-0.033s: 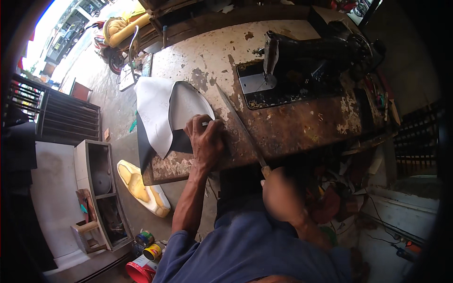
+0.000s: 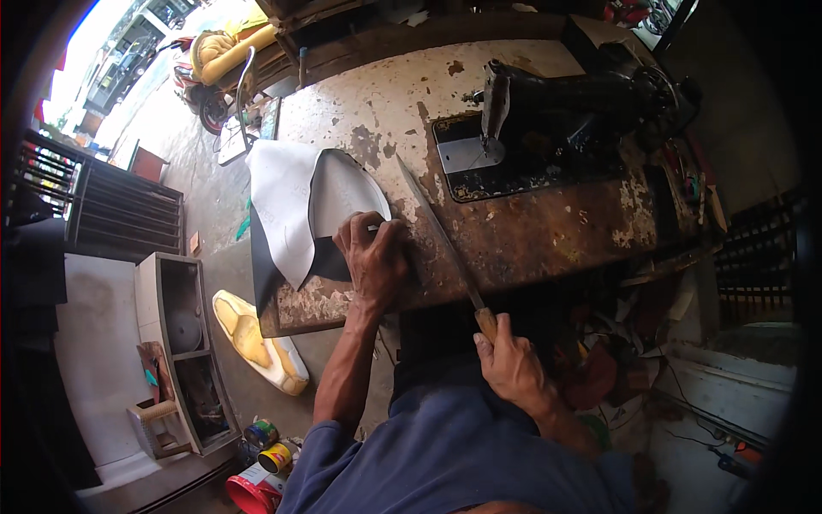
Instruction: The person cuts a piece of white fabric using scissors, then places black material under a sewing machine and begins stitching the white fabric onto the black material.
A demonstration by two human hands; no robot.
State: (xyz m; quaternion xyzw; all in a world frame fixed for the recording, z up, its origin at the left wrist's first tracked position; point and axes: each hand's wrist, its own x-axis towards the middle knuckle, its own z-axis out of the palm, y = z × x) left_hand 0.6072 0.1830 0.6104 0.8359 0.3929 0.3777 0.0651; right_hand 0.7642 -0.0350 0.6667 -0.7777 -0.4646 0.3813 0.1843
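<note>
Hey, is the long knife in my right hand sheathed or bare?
Bare: the long knife shows uncovered metal all the way up from the wooden handle, gripped in your right hand.

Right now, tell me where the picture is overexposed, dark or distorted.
Head view: daylight washes out the street, upper left; the sewing machine's black body loses detail; the worktable looks bowed by the fisheye, whose rim falls black; left hand, right hand and long wooden-handled blade look in focus.
</note>
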